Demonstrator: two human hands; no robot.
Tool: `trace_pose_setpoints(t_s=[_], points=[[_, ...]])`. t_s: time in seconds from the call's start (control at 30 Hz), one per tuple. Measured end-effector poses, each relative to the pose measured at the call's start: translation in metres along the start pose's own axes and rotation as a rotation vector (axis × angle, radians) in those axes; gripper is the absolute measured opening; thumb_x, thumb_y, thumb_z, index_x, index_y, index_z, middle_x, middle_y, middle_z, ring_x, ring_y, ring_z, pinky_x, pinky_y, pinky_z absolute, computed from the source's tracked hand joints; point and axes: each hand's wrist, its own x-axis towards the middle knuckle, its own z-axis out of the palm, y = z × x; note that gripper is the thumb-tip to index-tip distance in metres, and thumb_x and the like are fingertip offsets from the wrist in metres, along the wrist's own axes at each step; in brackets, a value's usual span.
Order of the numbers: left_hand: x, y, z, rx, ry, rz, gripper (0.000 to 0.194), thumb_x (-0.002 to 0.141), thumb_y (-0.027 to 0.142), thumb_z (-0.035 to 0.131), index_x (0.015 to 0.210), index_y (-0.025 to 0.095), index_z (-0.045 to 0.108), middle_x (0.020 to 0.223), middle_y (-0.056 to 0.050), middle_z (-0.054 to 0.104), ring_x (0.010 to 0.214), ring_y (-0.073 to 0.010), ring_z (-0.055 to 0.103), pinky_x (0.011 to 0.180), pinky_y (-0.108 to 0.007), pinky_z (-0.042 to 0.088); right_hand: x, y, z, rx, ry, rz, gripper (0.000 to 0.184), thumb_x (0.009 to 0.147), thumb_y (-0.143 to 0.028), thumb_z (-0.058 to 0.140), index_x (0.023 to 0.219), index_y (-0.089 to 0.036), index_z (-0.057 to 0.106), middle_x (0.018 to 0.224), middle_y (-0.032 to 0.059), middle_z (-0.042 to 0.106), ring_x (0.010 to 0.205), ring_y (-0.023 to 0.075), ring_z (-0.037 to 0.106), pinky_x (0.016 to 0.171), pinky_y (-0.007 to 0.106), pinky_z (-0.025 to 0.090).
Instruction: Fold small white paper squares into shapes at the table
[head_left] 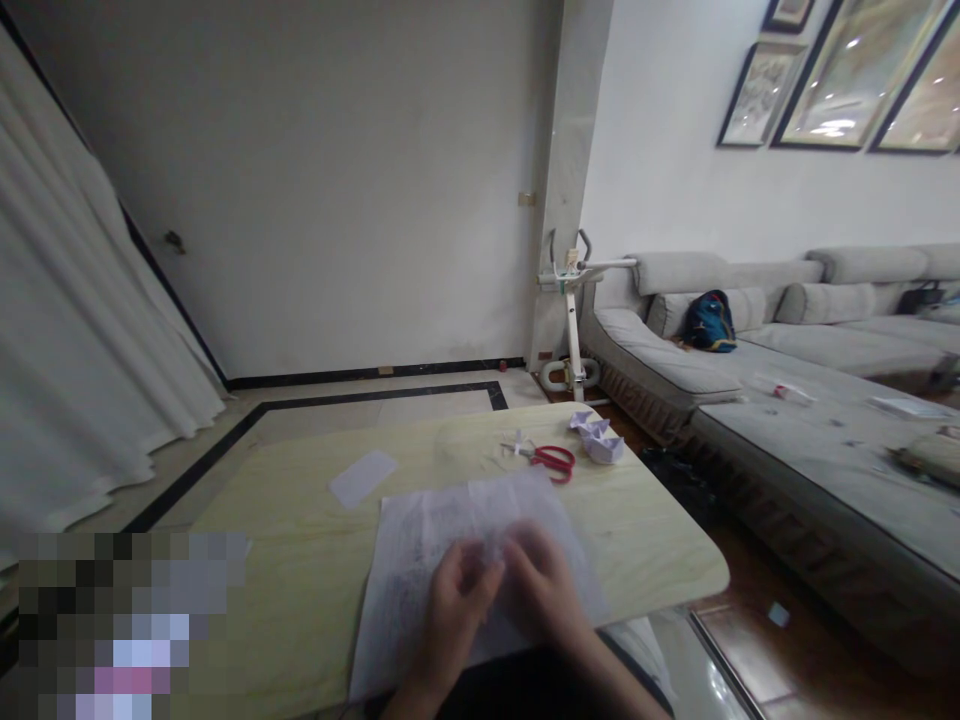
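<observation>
"From your end, what lies at the left?"

"From here I see the white curtain (67,300) at the far left, then the pale table (292,560). Left of centre on it lies a white slip (363,479), its long axis running from near left to far right."

"And next?"

"A printed sheet (420,540), flat at the near middle, under the hands. Its far edge runs roughly left to right; the hands cover some of the print."

"How do you read the left hand (457,590)?"

"Curled in, thumb and fingertips pinching a small pale piece (493,553) above the sheet."

"Which way does that piece point?"

"I can't tell; it's small and blurred, mostly behind fingers, so its long axis doesn't show."

"The right hand (544,580)?"

"Bent in from the right, its fingertips narrowed towards the same piece. Motion blur keeps me from saying whether it grips."

"Farther right?"

"On the far side of the sheet, I have scissors (538,456) lying with red handles right and blades pointing left. Just right of them sit folded paper shapes (598,438), in a line from far left to near right. Beyond the table, the grey sofa (660,360) carries a blue backpack (710,322)."
</observation>
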Motion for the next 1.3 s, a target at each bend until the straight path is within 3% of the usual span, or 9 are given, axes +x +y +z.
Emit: trace_pose_setpoints(t_s=[0.2,0.6,0.9,1.13,1.3], points=[[-0.0011,0.0016,-0.0005,0.017,0.035,0.019,0.037,0.067,0.046,0.073,0.089,0.018,0.063,0.063,0.003,0.060,0.048,-0.0111,0.053,0.040,-0.018,0.040,-0.0014,0.0046,-0.0030,0.038,-0.019,0.017,0.017,0.082,-0.033,0.059,0.072,-0.020,0.055,0.066,-0.0016,0.054,0.062,0.0152,0.051,0.059,0.025,0.045],[0.0010,0.0016,0.0003,0.033,0.009,0.020,0.043,0.067,0.049,0.073,0.091,0.016,0.064,0.052,0.007,0.051,0.041,-0.0082,0.045,0.036,-0.016,0.034,0.0018,0.0068,-0.0032,-0.011,-0.012,0.027,0.017,0.079,-0.033,0.062,0.070,-0.019,0.063,0.069,0.0011,0.062,0.067,0.0171,0.058,0.063,0.025,0.047],[-0.0006,0.0046,-0.0001,-0.043,-0.003,0.016,0.046,0.069,0.054,0.070,0.091,0.013,0.070,0.047,0.007,0.049,0.040,-0.0077,0.042,0.038,-0.017,0.034,0.0048,0.0044,-0.0047,-0.049,-0.026,0.033,0.018,0.079,-0.033,0.059,0.069,-0.019,0.062,0.068,0.0008,0.059,0.066,0.0168,0.055,0.061,0.025,0.044],[-0.0024,0.0075,-0.0019,-0.071,-0.028,0.013,0.049,0.071,0.055,0.066,0.092,0.011,0.072,0.044,0.008,0.043,0.039,-0.0080,0.040,0.039,-0.018,0.033,0.0050,0.0058,-0.0053,-0.097,-0.039,0.036,0.020,0.073,-0.027,0.056,0.056,-0.020,0.047,0.060,-0.0026,0.046,0.060,0.0142,0.045,0.054,0.024,0.038],[-0.0023,0.0051,-0.0030,-0.050,-0.067,0.034,0.048,0.077,0.052,0.061,0.095,0.009,0.073,0.045,0.007,0.043,0.041,-0.0089,0.040,0.040,-0.019,0.034,0.0053,0.0075,-0.0081,-0.076,-0.084,0.082,0.018,0.069,-0.025,0.054,0.055,-0.021,0.044,0.058,-0.0035,0.045,0.058,0.0139,0.044,0.053,0.023,0.037]])
